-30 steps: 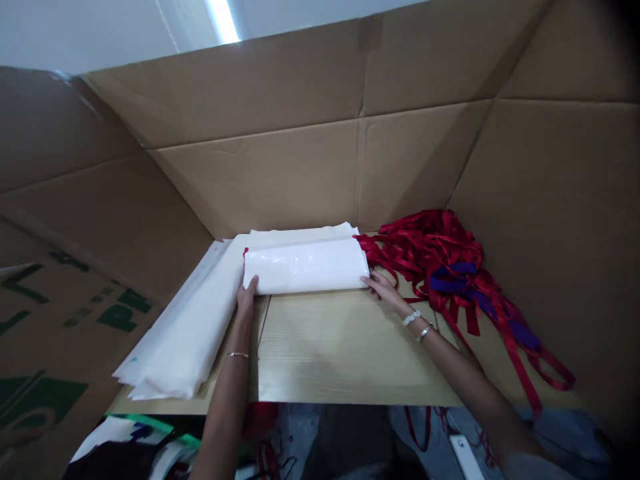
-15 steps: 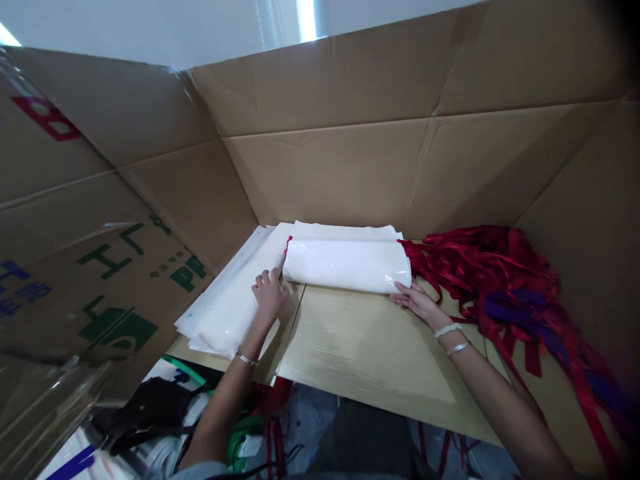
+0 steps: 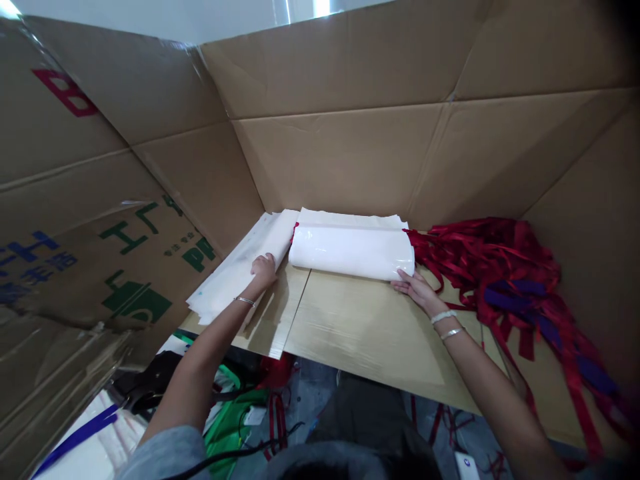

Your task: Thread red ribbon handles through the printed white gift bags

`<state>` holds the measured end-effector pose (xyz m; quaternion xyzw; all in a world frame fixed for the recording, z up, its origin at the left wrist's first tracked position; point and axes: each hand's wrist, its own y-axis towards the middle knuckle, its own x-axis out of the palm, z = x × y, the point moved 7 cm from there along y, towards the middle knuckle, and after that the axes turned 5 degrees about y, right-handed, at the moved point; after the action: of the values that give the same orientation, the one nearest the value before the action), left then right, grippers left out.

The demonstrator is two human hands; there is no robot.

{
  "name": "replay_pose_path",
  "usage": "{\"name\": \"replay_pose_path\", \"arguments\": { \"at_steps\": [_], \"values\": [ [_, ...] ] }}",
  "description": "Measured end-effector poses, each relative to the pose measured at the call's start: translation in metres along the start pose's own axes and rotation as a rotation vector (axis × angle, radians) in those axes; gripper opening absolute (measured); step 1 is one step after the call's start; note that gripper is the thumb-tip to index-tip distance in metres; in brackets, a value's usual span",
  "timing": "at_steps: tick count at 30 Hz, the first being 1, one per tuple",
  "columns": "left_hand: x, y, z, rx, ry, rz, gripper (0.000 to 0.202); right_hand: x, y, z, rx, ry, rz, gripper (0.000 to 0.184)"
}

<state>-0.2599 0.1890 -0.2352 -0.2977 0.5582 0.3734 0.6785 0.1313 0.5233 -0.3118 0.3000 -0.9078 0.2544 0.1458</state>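
A folded white plastic bundle (image 3: 350, 250) lies across the back of a light wooden board (image 3: 360, 327), on top of flat white sheets. My right hand (image 3: 413, 287) rests with fingers stretched out against the bundle's right front corner. My left hand (image 3: 263, 267) lies on a long stack of white plastic sheets (image 3: 235, 273) left of the bundle, fingers curled over the stack's edge. Both wrists wear bracelets.
A heap of red and purple ribbons (image 3: 505, 273) fills the right side of the board. Tall cardboard walls (image 3: 350, 153) enclose the back, left and right. Below the board's front edge are bags, cables and a green item (image 3: 230, 420).
My left hand moved off the bundle's left end onto the stack of white sheets. The view swung left and nearer. My right hand stayed at the bundle's right corner.
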Motion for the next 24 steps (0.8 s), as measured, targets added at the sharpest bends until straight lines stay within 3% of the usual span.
{"name": "replay_pose_path", "arguments": {
  "at_steps": [5,9,12,15,17,20,22,24],
  "values": [
    [-0.017,0.014,-0.026,0.001,0.266,-0.161,0.082,0.001,-0.002,0.0,-0.012,0.001,-0.008,0.031],
    [-0.023,0.01,-0.025,0.007,0.336,-0.191,0.077,0.001,-0.004,0.002,-0.077,-0.013,0.013,0.04],
    [-0.025,-0.02,-0.02,0.039,0.285,-0.107,0.07,0.0,-0.003,0.003,-0.126,-0.03,0.04,0.045],
    [-0.035,-0.072,-0.033,0.089,0.091,0.109,0.058,-0.002,0.0,0.006,-0.115,-0.033,0.044,0.048],
    [-0.048,-0.117,-0.068,-0.001,-0.072,0.342,0.054,-0.005,0.003,0.008,-0.109,-0.028,0.045,0.05],
    [-0.049,-0.195,-0.15,-0.431,-0.327,0.656,0.059,-0.008,0.006,0.01,-0.137,-0.011,0.037,0.052],
    [-0.026,-0.235,-0.193,-0.721,-0.585,0.651,0.059,-0.009,0.006,0.011,-0.148,-0.007,0.032,0.053],
    [0.001,-0.253,-0.207,-0.831,-0.842,0.526,0.05,-0.01,0.006,0.012,-0.15,-0.011,0.033,0.052]
  ]
}}
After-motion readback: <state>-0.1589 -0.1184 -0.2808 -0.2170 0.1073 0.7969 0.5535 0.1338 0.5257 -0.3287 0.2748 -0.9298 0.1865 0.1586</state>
